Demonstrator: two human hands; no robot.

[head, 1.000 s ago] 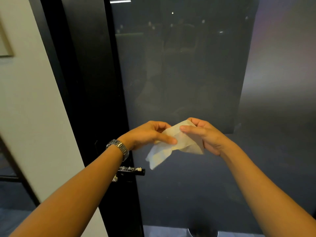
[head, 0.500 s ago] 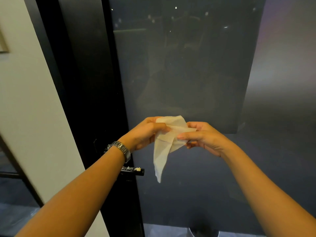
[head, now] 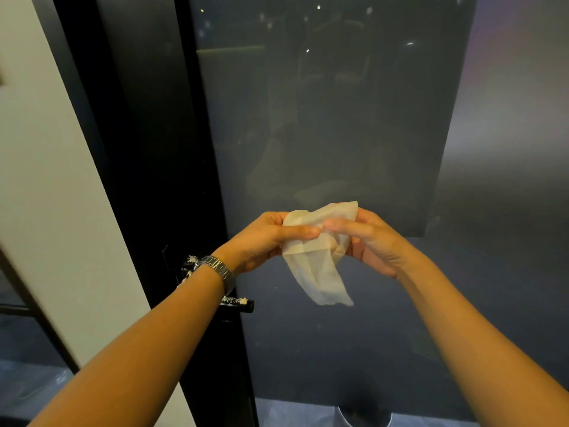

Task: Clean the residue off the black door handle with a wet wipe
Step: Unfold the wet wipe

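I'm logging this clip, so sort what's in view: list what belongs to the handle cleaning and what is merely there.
Part of the job:
- wet wipe, held in both the left hand and the right hand
- black door handle
- white residue on the handle

Merely there:
- wristwatch
- glass door panel
- white wall

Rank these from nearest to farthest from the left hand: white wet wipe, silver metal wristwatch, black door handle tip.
1. White wet wipe: pinched in the left hand.
2. Silver metal wristwatch: on that wrist.
3. Black door handle tip: below, on the door's edge.
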